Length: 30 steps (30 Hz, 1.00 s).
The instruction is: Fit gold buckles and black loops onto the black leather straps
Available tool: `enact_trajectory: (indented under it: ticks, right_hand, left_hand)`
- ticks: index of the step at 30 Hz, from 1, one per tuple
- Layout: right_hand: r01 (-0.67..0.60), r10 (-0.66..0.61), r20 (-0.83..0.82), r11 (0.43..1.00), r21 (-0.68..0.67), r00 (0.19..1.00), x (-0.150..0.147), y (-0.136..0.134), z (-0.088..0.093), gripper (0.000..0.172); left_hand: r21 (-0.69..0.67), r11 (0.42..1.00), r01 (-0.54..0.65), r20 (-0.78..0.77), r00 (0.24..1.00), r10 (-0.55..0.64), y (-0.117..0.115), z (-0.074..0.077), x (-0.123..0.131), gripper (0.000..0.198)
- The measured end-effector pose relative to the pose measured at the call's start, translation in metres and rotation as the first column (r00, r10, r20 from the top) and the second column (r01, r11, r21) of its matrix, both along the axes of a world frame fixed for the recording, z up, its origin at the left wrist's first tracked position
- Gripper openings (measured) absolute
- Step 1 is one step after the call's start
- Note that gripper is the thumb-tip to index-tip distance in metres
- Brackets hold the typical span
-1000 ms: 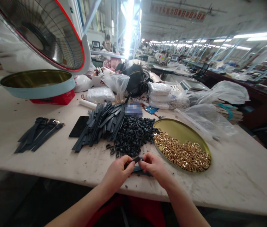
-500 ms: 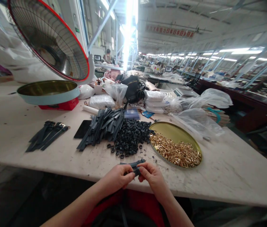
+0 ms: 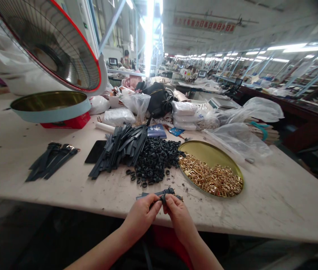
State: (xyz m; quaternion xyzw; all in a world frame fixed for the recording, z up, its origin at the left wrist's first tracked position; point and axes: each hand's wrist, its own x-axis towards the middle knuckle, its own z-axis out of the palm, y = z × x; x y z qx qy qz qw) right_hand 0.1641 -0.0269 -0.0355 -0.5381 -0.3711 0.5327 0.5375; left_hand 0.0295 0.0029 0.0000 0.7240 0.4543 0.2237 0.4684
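At the table's front edge, my left hand [image 3: 142,214] and my right hand [image 3: 180,217] meet fingertip to fingertip. Both are closed in a pinch on a dark strap [image 3: 163,199], most of which the fingers hide. A bit of gold metal shows by the right fingers. Just beyond lie dark straps [image 3: 145,195] with a loop end. Farther back is a heap of small black loops [image 3: 155,159], with a pile of loose dark straps [image 3: 122,148] to its left. A round gold tray [image 3: 223,153] to the right holds many gold buckles [image 3: 209,175].
Buckled straps [image 3: 52,159] lie at the left. Behind them, a round tin [image 3: 50,108] sits on a red box [image 3: 65,122] under a fan [image 3: 54,45]. A black flat slab [image 3: 95,151], plastic bags [image 3: 232,140] and a black bag [image 3: 157,99] lie around the piles.
My hands have shifted slightly up against the table edge, still pinching the strap. Gold metal now shows beside my right fingers. The camera view has shifted a little.
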Motion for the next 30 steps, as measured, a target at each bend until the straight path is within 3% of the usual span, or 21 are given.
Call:
enact_trajectory:
  ticks: [5, 10, 14, 17, 21, 26, 30]
  right_hand:
    - [0.037, -0.043, 0.124, 0.998, 0.046, 0.991, 0.004, 0.01, 0.003, 0.025]
    - [-0.009, 0.012, 0.047, 0.998, -0.061, 0.999, 0.003, 0.016, 0.006, 0.027]
    - [-0.027, 0.027, 0.0, 0.999, -0.018, 1.0, -0.002, 0.013, 0.004, 0.033]
    - [-0.021, 0.017, -0.135, 0.999, -0.035, 0.991, -0.002, 0.01, 0.003, 0.042]
    - [-0.12, 0.08, -0.289, 0.985, -0.126, 0.954, -0.002, 0.007, 0.008, 0.023]
    - [-0.271, 0.153, -0.501, 0.947, -0.171, 0.852, -0.004, -0.001, 0.015, 0.024]
    - [-0.314, 0.169, -0.583, 0.937, -0.156, 0.795, -0.005, -0.012, 0.016, 0.023]
  left_hand:
    - [-0.012, 1.0, 0.019, -0.023, 1.0, -0.02, 0.009, -0.001, -0.001, 0.018]
    - [-0.13, 0.991, 0.043, 0.07, 0.997, -0.034, 0.016, -0.004, -0.003, 0.025]
    - [-0.218, 0.974, 0.059, 0.14, 0.99, -0.029, 0.022, -0.008, -0.004, 0.02]
    - [-0.264, 0.963, 0.044, 0.124, 0.992, -0.011, 0.024, -0.008, -0.006, 0.019]
    - [-0.186, 0.982, 0.012, 0.019, 1.0, -0.008, 0.022, 0.0, -0.011, 0.018]
    - [-0.002, 1.0, -0.029, -0.215, 0.976, 0.028, 0.016, 0.007, -0.013, 0.018]
    - [0.039, 0.999, -0.03, -0.216, 0.976, 0.038, 0.007, 0.009, -0.014, 0.017]
